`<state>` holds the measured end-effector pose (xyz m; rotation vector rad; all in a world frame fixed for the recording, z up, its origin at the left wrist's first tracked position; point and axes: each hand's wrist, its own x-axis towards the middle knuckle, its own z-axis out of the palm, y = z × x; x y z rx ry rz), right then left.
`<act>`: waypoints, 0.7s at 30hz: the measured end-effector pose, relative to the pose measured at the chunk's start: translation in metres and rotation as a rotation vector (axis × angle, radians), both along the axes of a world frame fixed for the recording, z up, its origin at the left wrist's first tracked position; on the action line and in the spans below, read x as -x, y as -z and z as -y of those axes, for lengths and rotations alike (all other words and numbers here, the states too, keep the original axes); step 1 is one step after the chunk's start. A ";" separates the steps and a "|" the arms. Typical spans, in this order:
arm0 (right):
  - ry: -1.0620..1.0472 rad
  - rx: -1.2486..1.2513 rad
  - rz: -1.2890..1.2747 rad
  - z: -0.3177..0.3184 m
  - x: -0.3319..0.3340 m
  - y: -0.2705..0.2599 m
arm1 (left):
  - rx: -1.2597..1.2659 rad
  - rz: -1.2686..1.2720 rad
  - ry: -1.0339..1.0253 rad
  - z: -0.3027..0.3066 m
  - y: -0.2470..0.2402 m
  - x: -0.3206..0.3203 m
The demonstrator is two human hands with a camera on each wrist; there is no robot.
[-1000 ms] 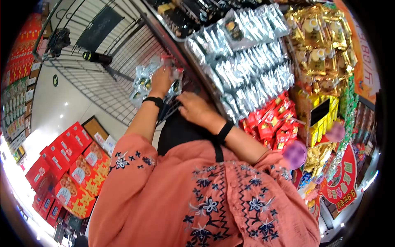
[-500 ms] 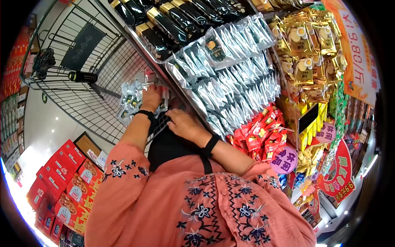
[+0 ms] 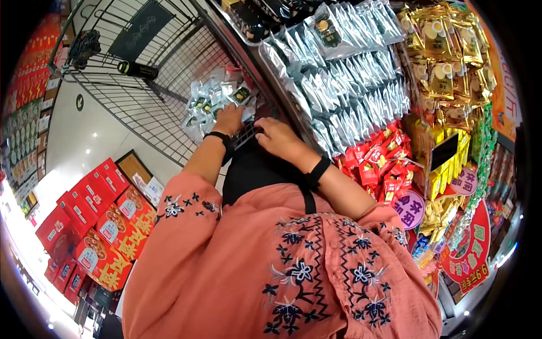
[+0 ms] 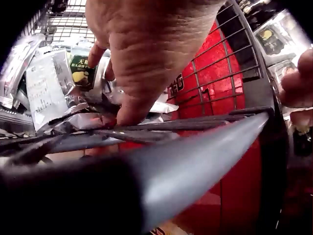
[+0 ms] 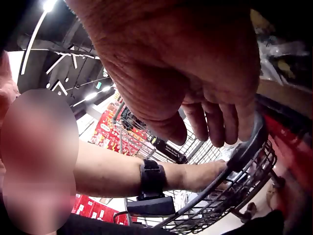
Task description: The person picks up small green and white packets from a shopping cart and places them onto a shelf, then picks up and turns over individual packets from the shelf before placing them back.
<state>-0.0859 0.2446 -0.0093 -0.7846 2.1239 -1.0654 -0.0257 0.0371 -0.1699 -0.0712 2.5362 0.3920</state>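
Silver snack packets (image 3: 209, 101) with dark green labels lie in a pile inside the wire shopping cart (image 3: 130, 113), at its near end. My left hand (image 3: 230, 120) reaches over the cart's near rim to the edge of this pile. In the left wrist view its fingers (image 4: 98, 55) point down among the packets, beside a green-labelled packet (image 4: 82, 71); nothing shows gripped. The right hand (image 3: 279, 138) hovers by the cart's near corner, beside the display. In the right wrist view its fingers (image 5: 212, 122) hang loosely curled, holding nothing, above the cart's dark rim (image 5: 244, 147).
To the right, a sloped display holds rows of silver packets (image 3: 344, 85), red packets (image 3: 375, 161) and gold packets (image 3: 440, 62). A dark cylindrical item (image 3: 137, 70) is at the cart's left side. Red gift boxes (image 3: 84, 206) are stacked at the left.
My left hand has drawn back across the pile toward the near rim, uncovering more packets. The right hand stays by the cart's corner. The head view swung left and back.
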 end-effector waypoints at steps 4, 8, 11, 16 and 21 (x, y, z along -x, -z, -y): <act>-0.028 -0.001 0.019 -0.007 0.000 -0.004 | -0.144 0.087 -0.132 0.011 -0.008 0.012; 0.004 -0.110 0.268 -0.001 0.008 -0.047 | -0.372 0.087 -0.369 0.044 -0.032 0.011; 0.092 0.057 0.305 0.003 0.000 -0.024 | -0.870 0.180 -0.807 0.051 -0.111 0.012; 0.216 0.198 0.434 0.017 0.024 -0.045 | -1.272 0.108 -0.958 0.042 -0.211 0.004; 0.334 0.375 0.641 0.024 0.045 -0.123 | -1.357 -0.057 -0.922 0.016 -0.271 0.002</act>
